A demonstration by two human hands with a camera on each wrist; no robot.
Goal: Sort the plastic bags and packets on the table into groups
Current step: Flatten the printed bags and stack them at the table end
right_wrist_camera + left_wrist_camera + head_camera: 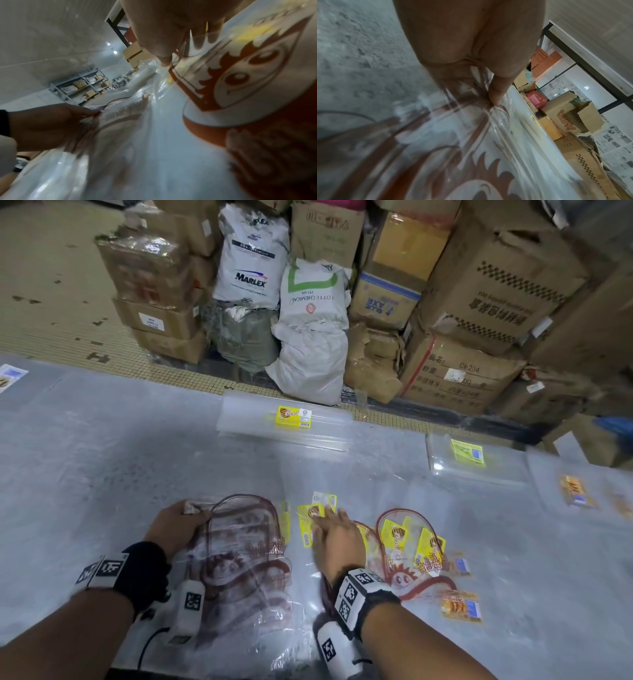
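- On the grey, plastic-covered bench (102, 446), near edge: stack of clear plastic bags printed with a brown arch and cartoon face (239, 559), lying flat, bags fanned slightly.
- Left hand (176, 525) grips the far left corner of this stack; the left wrist view shows the thumb pressed on top of the clear film with the fingers beneath, so the grip is closed on the stack.
- Right hand (337, 537) lies palm down, fingers nearly straight, fingertips on a small clear bag with a yellow label (310, 517). Grip open; nothing is pinched that I can make out.
- Just right of the right hand: second group of clear bags with a red arch and cartoon face (407, 556), flat on the bench, yellow labels showing through. In the right wrist view the red face print sits close beneath the hand.
- Small orange-labelled packet (460, 606) lies at the near right of that group.
- Far edge, centre: stack of long clear bags with a yellow label (291, 419), apart from both hands.
- Far right: clear bag stack with a yellow-green label (467, 453); beyond it an orange-printed packet (575, 491), blurred.
- Behind the bench: cardboard boxes (479, 302) and white sacks (253, 261) stacked on the floor.
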